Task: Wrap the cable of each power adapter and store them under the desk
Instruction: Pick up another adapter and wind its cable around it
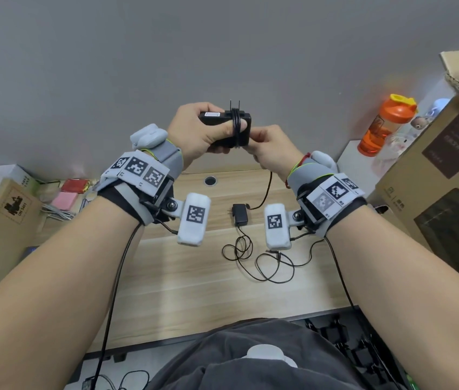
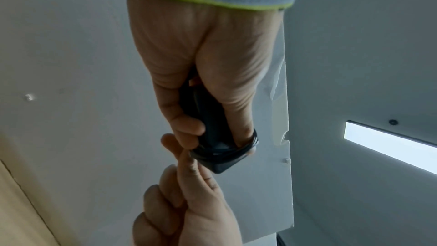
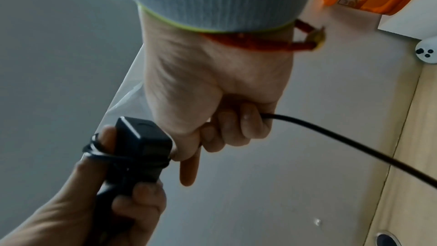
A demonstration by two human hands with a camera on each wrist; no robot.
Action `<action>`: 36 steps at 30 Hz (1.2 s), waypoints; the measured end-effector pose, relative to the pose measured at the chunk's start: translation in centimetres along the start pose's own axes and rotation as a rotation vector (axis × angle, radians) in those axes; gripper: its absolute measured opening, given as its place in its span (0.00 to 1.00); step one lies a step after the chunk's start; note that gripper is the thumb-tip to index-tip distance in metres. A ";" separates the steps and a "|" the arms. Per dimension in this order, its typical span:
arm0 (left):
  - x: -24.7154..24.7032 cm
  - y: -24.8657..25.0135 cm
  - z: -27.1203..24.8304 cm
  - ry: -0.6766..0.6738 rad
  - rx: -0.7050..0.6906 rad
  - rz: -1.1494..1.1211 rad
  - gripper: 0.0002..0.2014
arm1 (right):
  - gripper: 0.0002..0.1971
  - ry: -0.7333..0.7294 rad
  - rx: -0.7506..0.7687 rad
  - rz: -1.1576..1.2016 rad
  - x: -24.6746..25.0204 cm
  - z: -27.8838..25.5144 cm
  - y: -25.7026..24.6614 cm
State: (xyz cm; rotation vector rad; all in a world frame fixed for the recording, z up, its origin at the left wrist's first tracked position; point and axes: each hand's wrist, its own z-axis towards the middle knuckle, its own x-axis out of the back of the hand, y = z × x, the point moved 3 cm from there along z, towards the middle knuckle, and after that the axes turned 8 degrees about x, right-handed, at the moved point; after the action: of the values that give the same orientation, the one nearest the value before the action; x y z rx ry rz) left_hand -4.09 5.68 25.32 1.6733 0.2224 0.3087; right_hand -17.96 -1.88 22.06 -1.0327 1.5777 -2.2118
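— Wooden desk (image 1: 166, 277) below, grey wall behind. What do the hands hold?

— Left hand (image 1: 194, 133) grips the black adapter (image 1: 222, 128) raised above the desk, thumb under the cable (image 1: 236, 128) turns. Right hand (image 1: 270, 149) pinches the loose cable.

— How does it point?

— Long axis left to right, prongs upward. A second adapter (image 1: 240, 214) lies on the desk, unwrapped.

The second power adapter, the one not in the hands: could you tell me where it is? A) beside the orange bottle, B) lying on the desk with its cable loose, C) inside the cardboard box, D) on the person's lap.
B: the second adapter lies on the wooden desk, its cable loose in unwrapped loops.
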 end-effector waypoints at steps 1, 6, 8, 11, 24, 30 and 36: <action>0.1 -0.1 0.2 0.027 0.008 -0.030 0.13 | 0.15 -0.025 -0.003 -0.005 -0.2 -0.2 -0.1; 1.3 -0.4 0.9 0.130 0.039 -0.080 0.14 | 0.15 -0.171 0.073 -0.127 -1.0 -1.5 -1.9; 1.7 -0.7 1.2 0.148 0.049 -0.049 0.15 | 0.14 -0.161 0.090 -0.138 -0.9 -1.4 -2.1; 2.2 -1.2 1.4 0.173 0.055 0.029 0.17 | 0.12 -0.134 0.101 -0.128 -0.4 -1.0 -2.4; 1.5 -2.1 0.9 0.045 0.084 0.258 0.15 | 0.07 0.038 0.178 -0.064 2.7 0.9 -2.8; 0.3 -1.6 0.0 -0.078 0.069 0.240 0.15 | 0.05 0.088 0.184 -0.039 3.6 1.7 -2.1; -0.5 -0.5 -0.7 -0.125 0.013 0.150 0.13 | 0.10 0.103 0.137 -0.017 2.9 1.0 -1.3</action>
State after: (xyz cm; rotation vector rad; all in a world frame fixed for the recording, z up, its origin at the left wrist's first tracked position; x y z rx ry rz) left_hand -4.78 6.24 24.90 1.7186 0.0054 0.3141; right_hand -19.12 -3.70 24.59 -0.9106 1.4385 -2.3814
